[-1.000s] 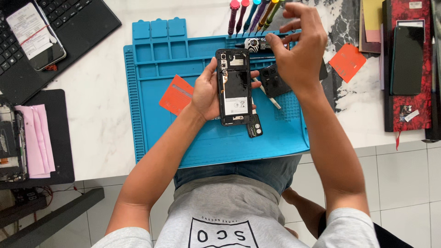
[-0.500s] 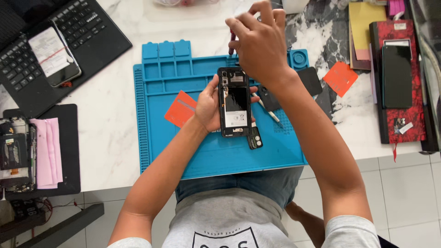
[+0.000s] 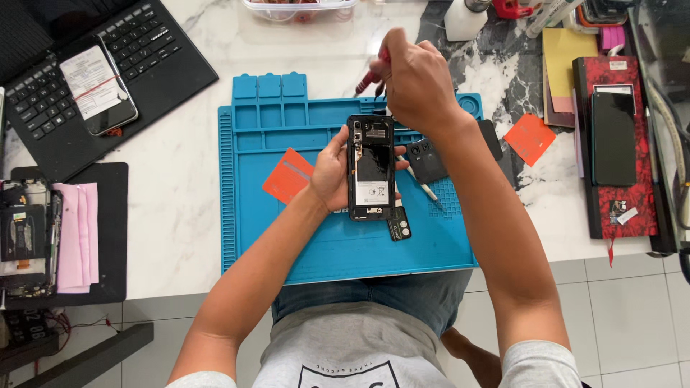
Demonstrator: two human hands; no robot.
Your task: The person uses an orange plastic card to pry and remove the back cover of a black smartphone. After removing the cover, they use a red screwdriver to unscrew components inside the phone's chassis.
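My left hand (image 3: 332,171) grips an opened black phone (image 3: 371,167) with its back off, holding it upright over the blue work mat (image 3: 309,237). My right hand (image 3: 417,85) is closed on a red-handled screwdriver (image 3: 368,77) just above the phone's top edge. A black phone part (image 3: 425,159) and a thin white-tipped tool (image 3: 422,188) lie on the mat right of the phone. A small black piece (image 3: 399,227) lies under the phone's lower end.
Two orange triangular picks (image 3: 289,175) (image 3: 529,138) lie on the mat and the marble. A black keyboard (image 3: 100,79) with a phone (image 3: 98,89) on it sits at far left. A red book (image 3: 617,144) carries a dark phone at right. A dismantled device (image 3: 24,240) rests lower left.
My right hand has come back from the row of tools at the far edge with a screwdriver, down toward the phone's top. The left hand keeps holding the phone.
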